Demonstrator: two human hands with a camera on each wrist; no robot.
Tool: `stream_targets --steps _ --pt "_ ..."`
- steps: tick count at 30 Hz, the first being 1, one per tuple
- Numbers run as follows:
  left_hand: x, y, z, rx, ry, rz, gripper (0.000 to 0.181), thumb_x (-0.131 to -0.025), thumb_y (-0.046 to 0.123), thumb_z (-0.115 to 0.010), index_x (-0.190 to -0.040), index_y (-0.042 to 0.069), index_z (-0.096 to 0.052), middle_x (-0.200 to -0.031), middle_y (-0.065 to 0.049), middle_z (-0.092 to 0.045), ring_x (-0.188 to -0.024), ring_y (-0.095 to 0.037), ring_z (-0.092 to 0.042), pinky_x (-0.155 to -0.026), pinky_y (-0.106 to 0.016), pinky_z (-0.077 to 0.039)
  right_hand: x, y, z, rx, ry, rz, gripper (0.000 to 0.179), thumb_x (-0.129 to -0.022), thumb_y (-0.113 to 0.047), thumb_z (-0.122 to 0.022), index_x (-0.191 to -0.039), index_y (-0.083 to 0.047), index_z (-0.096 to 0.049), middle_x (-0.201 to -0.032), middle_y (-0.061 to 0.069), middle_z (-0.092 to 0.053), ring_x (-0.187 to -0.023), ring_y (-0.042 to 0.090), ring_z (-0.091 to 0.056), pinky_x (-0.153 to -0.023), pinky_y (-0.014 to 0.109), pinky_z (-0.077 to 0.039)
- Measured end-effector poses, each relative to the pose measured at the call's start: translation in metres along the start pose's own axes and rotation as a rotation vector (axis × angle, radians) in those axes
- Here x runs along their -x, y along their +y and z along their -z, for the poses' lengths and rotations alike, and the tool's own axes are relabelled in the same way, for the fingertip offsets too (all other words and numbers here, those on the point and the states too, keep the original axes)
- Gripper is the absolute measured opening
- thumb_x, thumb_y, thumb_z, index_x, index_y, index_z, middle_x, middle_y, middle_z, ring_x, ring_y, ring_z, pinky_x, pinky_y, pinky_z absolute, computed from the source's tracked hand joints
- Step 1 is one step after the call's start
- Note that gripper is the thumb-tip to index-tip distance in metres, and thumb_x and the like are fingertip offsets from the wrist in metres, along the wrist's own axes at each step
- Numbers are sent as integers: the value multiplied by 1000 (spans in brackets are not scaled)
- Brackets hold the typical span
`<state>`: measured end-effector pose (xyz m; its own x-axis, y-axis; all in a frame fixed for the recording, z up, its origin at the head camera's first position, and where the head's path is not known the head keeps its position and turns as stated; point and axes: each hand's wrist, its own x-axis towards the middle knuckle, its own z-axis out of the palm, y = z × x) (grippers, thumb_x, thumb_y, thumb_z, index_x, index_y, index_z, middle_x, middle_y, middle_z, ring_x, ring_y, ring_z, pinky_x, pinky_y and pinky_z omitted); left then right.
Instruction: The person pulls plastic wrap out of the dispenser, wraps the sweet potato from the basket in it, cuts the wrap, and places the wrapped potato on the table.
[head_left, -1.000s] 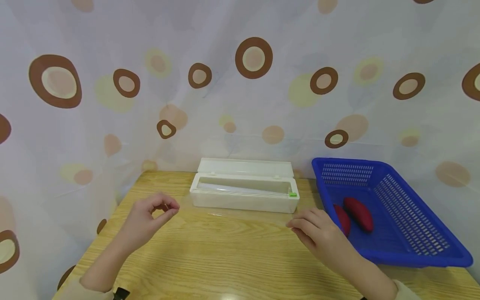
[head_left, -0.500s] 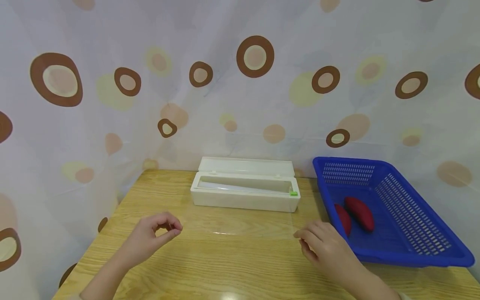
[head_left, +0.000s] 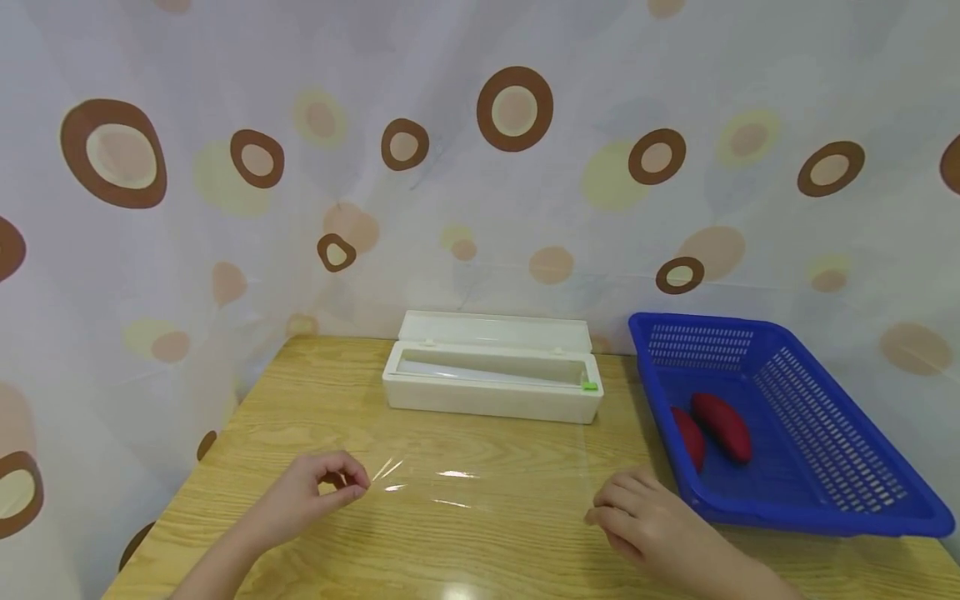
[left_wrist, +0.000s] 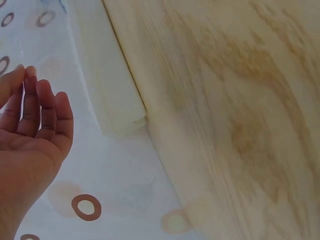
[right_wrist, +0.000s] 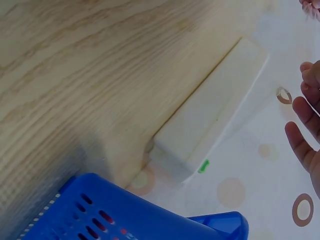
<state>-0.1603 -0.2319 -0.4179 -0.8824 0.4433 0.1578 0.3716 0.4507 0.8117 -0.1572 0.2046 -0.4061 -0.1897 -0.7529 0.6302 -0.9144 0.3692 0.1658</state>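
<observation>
A sheet of clear cling film point(head_left: 457, 474) stretches between my two hands, showing mainly by its glints and faint creases. It runs back to a long white dispenser box point(head_left: 491, 400), whose lid point(head_left: 495, 331) stands up at the rear. Inside lies a pale film roll point(head_left: 472, 374); a green slider point(head_left: 590, 386) sits at the box's right end. My left hand point(head_left: 311, 496) pinches the film's left corner between thumb and index finger, the other fingers loosely bent point(left_wrist: 42, 107). My right hand point(head_left: 648, 525) pinches the right corner, its thumb mostly hidden in the head view.
To the right stands a blue plastic basket point(head_left: 787, 467) with slotted walls, close to my right hand. Two dark red, sweet-potato-shaped things point(head_left: 722, 427) lie in it. The wooden table point(head_left: 450, 558) ends at a spotted curtain point(head_left: 525, 208) behind the box.
Both hands have moved down toward me, away from the box, drawing out more film. Its front edge has come nearer. Box and basket have stayed in place.
</observation>
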Motion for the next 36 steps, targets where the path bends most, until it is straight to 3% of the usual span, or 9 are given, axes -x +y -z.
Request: stream_targets --steps 7,16,18,22,24,27,33,36 --pt "0 -9 -8 16 -55 41 6 -91 17 -63 -93 11 -66 -94 -4 -67 -81 -7 -58 -72 -25 -50 9 0 -6 10 -55 12 38 -101 -20 -31 -84 -15 -64 -83 -10 -57 -79 9 -52 -80 29 -39" --pt "-4 -16 -17 -22 -104 82 6 -90 16 -63 -89 12 -67 -87 -1 -67 -78 -4 -54 -69 -23 -47 18 -1 -9 -31 -163 -34 43 -103 -25 -26 -85 -17 -64 -84 -11 -57 -82 9 -52 -83 27 -36" --pt "-4 -18 -19 -31 -106 78 5 -90 15 -64 -88 13 -67 -86 0 -66 -78 -4 -54 -67 -23 -46 21 0 -12 -33 -168 -25 37 -102 -23 -33 -86 -17 -65 -85 -11 -57 -83 10 -52 -82 28 -37" --pt "-6 -20 -23 -60 -113 69 4 -88 15 -65 -85 15 -67 -82 3 -66 -75 -2 -53 -65 -21 -46 29 2 -19 -23 -162 -6 8 -86 -14 -58 -88 -17 -66 -87 -11 -58 -84 10 -52 -78 30 -41" --pt "-7 -20 -24 -70 -121 64 4 -88 14 -66 -85 16 -67 -81 3 -65 -74 -1 -53 -63 -21 -45 32 2 -21 -15 -172 -14 15 -74 -14 -65 -88 -18 -66 -87 -11 -57 -84 9 -52 -77 31 -42" --pt "-8 -21 -25 -87 -132 62 4 -87 13 -66 -84 16 -67 -80 4 -65 -72 -1 -52 -62 -21 -45 33 2 -23 2 -195 -39 19 -70 -14 -66 -89 -19 -65 -88 -13 -57 -85 8 -52 -78 32 -43" --pt "-9 -16 -22 -111 -129 65 5 -87 12 -66 -84 15 -67 -79 3 -65 -73 -1 -53 -64 -21 -45 29 2 -19 -47 -205 -98 8 -80 -16 -66 -86 -21 -65 -87 -15 -55 -84 5 -51 -78 26 -42" --pt "-9 -10 -13 -101 -123 36 4 -88 13 -65 -85 15 -67 -80 2 -66 -74 -2 -54 -66 -22 -46 22 2 -11 -96 -196 -115 3 -88 -19 -63 -86 -21 -65 -89 -15 -54 -85 4 -49 -78 22 -40"
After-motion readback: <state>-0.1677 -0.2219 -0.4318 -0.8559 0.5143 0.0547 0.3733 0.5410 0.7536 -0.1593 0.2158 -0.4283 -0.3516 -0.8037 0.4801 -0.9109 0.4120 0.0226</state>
